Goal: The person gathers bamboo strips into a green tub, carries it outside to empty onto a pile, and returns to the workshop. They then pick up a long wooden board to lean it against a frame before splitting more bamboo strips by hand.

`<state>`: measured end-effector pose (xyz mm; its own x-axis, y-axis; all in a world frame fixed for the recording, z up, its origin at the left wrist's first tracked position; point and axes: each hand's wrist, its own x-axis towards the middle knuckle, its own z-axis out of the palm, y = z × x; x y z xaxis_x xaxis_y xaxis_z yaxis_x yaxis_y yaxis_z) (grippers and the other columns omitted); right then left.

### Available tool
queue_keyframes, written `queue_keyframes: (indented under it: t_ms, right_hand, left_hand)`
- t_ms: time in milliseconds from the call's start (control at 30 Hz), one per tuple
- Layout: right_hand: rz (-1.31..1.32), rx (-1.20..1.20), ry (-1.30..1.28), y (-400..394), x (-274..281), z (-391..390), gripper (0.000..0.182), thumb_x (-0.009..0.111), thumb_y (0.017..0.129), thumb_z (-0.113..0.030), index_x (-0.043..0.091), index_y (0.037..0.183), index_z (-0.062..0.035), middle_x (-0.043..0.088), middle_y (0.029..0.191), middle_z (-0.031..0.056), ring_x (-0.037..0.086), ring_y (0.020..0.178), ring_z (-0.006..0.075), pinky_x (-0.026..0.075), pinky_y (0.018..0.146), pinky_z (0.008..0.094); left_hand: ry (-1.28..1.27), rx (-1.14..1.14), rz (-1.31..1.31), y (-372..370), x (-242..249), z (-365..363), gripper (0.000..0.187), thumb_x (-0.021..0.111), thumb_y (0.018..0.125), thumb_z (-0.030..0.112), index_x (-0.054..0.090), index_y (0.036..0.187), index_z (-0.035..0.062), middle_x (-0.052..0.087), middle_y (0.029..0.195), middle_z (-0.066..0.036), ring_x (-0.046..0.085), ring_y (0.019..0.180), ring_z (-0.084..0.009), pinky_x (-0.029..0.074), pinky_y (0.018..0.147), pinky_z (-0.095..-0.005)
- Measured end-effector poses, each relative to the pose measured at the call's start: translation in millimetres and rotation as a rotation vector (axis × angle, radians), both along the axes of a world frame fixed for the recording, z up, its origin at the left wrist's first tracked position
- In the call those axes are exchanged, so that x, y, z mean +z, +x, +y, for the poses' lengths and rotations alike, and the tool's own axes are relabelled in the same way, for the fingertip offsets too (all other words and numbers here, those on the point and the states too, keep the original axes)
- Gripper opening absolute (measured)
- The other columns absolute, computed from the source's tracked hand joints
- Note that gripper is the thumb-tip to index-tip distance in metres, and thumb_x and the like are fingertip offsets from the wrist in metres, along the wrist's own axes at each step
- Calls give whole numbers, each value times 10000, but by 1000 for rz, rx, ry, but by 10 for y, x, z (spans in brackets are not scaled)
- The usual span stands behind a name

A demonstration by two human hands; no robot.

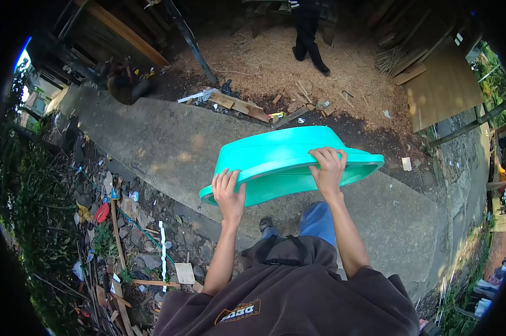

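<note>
A large turquoise plastic tub is held out in front of my body, tipped on its side so its open side faces me. My left hand grips the rim near its left end, fingers curled over the edge. Farther right, my right hand is closed over the same rim, with the fingers on the upper edge. Both thumbs are mostly hidden by the tub. Below it show my shoe and a blue trouser leg on the concrete.
A concrete path runs beneath me. Stones, wood strips and litter lie to the left. Ahead are planks and wood shavings, where a person in dark trousers stands. Another person crouches at the far left. A plywood sheet leans right.
</note>
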<state>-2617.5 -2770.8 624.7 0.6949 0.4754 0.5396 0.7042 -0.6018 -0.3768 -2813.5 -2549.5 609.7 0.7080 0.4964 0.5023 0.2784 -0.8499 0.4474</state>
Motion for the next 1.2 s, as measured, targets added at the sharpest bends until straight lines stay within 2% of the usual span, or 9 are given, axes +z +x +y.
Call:
queue_keyframes:
  t_ms: [233,400,567,667,700,767,933,1133,1200]
  right_hand:
    - [68,-47,23,1572,-419,-908,432,834,641,-55,761,1051,-166,718,1017,-8,634,1069,215,360,1016,477]
    - [87,-96,18,3272,-693,-1912,457,842,639,-72,762,1077,-174,717,1060,-6,622,1089,205,354,1025,488]
    - [142,-158,-36,4678,-392,-2909,431,827,665,-91,764,1082,-183,714,1092,-26,620,1112,197,354,1047,487]
    - [56,-189,-83,5503,-119,-3309,441,843,651,-90,758,1072,-190,721,1102,-28,626,1132,197,347,1050,479]
    - [55,-193,-86,5789,-26,-3404,441,843,651,-90,758,1072,-190,721,1102,-28,626,1132,197,347,1050,479]
    - [2,-185,-118,6354,172,-3565,342,762,750,-102,764,1080,-191,710,1107,-30,616,1143,199,367,1064,495]
    - [-53,-177,-186,7827,392,-3823,398,801,708,-108,760,1095,-190,706,1133,-18,597,1191,220,372,1080,495]
    - [-78,-251,-216,9910,-25,-4121,456,859,678,-160,754,1120,-182,701,1133,-14,600,1162,227,377,1033,498]
    - [-80,-316,-238,10710,-285,-4322,444,855,701,-209,754,1132,-185,701,1095,-1,636,1032,235,439,947,458]
  left_hand:
    - [50,-58,128,1789,-254,-734,462,798,763,39,695,1211,88,698,1199,-108,604,1265,-325,387,1154,-524]
    - [79,-193,168,3674,-467,-1675,522,832,725,66,702,1230,82,706,1251,-107,607,1277,-320,381,1160,-517]
    - [-83,-399,292,5479,-343,-2662,526,836,707,48,717,1219,58,722,1243,-123,641,1234,-343,461,1093,-471]
    - [-29,-555,277,6483,-160,-3036,594,819,731,32,688,1309,65,712,1274,-144,650,1231,-334,503,1033,-449]
    - [-32,-560,275,6781,-144,-3134,594,819,731,32,688,1309,65,712,1274,-144,650,1231,-334,503,1033,-449]
    - [-164,-611,202,7341,-165,-3301,645,813,739,7,665,1362,84,690,1319,-150,651,1231,-337,528,1013,-453]
    - [-37,-699,42,8828,-150,-3520,639,808,757,8,664,1372,107,671,1357,-146,660,1218,-339,535,1050,-452]
    - [74,-716,-81,11083,-572,-3637,511,812,765,43,727,1265,109,707,1272,-128,677,1191,-317,538,1055,-471]
    - [47,-786,-72,11997,-751,-3634,487,809,766,43,745,1239,141,722,1232,-104,670,1206,-292,494,1100,-502]
